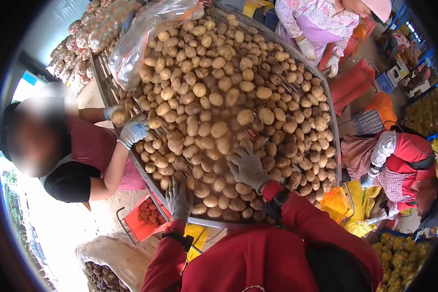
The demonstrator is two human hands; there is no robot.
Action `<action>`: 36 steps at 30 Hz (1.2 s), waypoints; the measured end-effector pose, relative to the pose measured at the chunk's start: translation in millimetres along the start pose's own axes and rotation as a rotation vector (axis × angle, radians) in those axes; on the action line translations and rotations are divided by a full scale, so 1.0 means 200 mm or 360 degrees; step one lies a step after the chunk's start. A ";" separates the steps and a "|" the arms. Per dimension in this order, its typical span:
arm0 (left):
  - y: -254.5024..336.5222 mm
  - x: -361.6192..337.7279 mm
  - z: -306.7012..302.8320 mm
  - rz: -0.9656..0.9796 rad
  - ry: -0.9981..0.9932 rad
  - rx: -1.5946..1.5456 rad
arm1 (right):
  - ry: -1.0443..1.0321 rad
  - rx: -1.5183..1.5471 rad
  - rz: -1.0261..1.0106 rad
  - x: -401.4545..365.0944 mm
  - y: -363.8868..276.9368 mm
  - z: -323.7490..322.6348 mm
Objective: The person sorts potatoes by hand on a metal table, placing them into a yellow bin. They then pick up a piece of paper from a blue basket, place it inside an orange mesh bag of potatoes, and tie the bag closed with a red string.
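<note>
A big heap of potatoes covers the metal-rimmed sorting table in front of me. My left hand, in a grey glove, lies at the near left edge with fingers extended against the potatoes there. Farther in, my right hand reaches over the heap, also gloved in grey. Its fingers are spread and touch potatoes near the middle. Neither hand has a potato visibly gripped, though parts of the fingertips are hidden among them.
A co-worker at the left has gloved hands on the potatoes. Other people stand at the far side and right. A clear plastic bag lies on the table's far left corner. A red basket and an open sack stand below left; yellow bags lie right.
</note>
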State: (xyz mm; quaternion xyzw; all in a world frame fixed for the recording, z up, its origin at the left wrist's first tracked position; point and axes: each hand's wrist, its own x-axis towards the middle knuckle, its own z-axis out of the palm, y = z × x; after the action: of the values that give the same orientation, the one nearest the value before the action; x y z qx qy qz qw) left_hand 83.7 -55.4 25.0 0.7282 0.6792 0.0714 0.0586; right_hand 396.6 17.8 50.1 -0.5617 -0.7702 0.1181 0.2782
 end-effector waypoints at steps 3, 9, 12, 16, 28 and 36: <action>-0.01 0.03 0.02 0.0066 0.0065 0.0050 | 0.0010 0.0022 0.0046 -0.07 -0.06 -0.09; -0.04 0.02 0.02 -0.0004 -0.0033 0.0090 | -0.0022 0.0185 -0.0026 -0.28 -0.08 -0.15; -0.04 0.03 0.05 0.0034 -0.0100 0.0179 | 0.0051 0.0340 0.0042 -0.49 -0.01 -0.13; -0.12 0.02 0.12 0.0188 -0.0012 0.0178 | 0.0081 0.0217 0.0469 -0.77 -0.06 -0.26; -0.16 0.00 0.13 0.0448 0.0126 0.0151 | 0.0217 0.0146 0.1403 -1.78 -0.34 -0.51; -0.06 -0.14 0.03 0.0302 0.0214 -0.0179 | 0.0283 0.0116 0.1420 -2.22 -0.11 -0.50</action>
State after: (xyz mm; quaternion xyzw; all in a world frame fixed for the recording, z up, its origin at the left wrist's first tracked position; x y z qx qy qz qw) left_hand 70.5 -82.0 15.1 0.7783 0.6045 0.1632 0.0466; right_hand 529.9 -415.5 11.0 -0.8363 -0.4215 0.2048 0.2846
